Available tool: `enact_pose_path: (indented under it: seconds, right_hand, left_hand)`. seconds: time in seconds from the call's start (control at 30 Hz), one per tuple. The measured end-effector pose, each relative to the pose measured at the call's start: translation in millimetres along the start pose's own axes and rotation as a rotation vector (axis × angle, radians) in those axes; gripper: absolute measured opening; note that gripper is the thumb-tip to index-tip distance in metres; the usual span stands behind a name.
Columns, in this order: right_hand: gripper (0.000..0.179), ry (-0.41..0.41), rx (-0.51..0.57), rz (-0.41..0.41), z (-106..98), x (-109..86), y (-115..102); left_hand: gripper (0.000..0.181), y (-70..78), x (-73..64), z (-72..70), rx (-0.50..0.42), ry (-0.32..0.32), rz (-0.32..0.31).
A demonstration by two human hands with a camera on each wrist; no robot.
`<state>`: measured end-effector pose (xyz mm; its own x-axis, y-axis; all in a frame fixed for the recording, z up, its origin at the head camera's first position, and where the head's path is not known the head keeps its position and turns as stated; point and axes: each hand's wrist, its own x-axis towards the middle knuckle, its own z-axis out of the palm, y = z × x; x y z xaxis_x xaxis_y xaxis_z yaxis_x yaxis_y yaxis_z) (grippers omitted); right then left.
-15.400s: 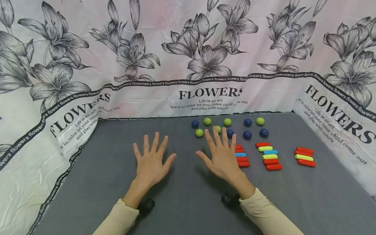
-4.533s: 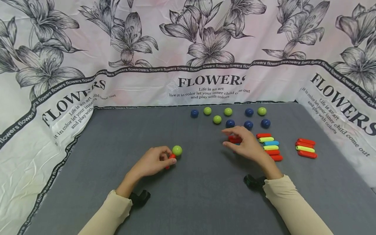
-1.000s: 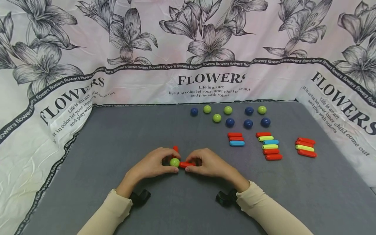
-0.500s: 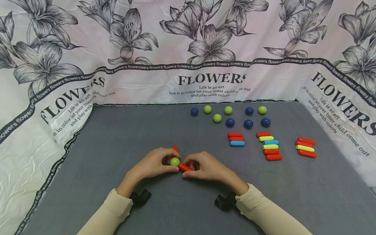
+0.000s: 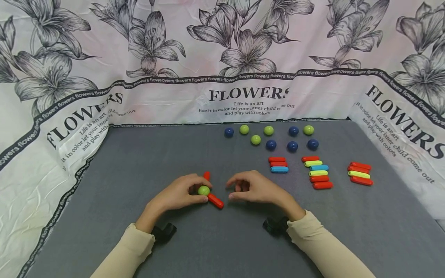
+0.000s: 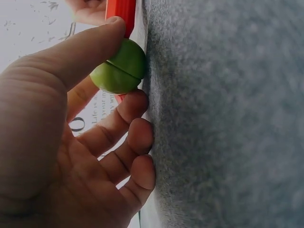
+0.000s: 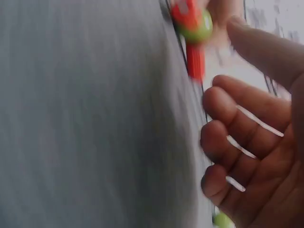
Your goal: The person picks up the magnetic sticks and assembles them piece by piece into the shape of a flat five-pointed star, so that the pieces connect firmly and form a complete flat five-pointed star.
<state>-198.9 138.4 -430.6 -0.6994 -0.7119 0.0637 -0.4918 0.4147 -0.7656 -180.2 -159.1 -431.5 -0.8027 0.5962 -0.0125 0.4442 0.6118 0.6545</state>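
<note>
My left hand pinches a glossy green ball between thumb and fingers, low at the cloth. In the left wrist view a seam line crosses the ball. One red plastic stick runs from the ball toward the front right, its end right at my left thumb. Another red stick points away behind the ball, partly hidden by my left fingers. My right hand is a short way to the right, fingers loosely bent around nothing. The right wrist view is blurred, with that hand apart from the sticks.
Several blue balls and green balls stand along the back of the grey cloth. Stick rows lie at the right: a short row, a longer row and a far-right row. A flowered curtain closes the back.
My right hand has let go of the front red stick and moved right and back. That stick now slants more toward me. My left hand has kept its pinch on the green ball.
</note>
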Motion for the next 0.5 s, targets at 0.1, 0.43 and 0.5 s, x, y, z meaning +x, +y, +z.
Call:
enact_pose_path:
  seconds: [0.1,0.43,0.5]
  right_hand:
    - [0.03,0.094,-0.022,0.017,-15.3,-5.8,8.6]
    - [0.025,0.367,-0.117,0.104,-54.4,-23.6,29.0]
    - [0.024,0.421,-0.151,0.13,-58.5,-26.5,32.7]
  left_hand:
    - [0.034,-0.2,-0.5,-1.2,-0.004,-0.003,-0.004]
    - [0.034,-2.7,-2.4,-3.2,-0.026,-0.015,0.017]
    - [0.034,-2.5,-2.4,-3.3,-0.025,-0.02,0.014]
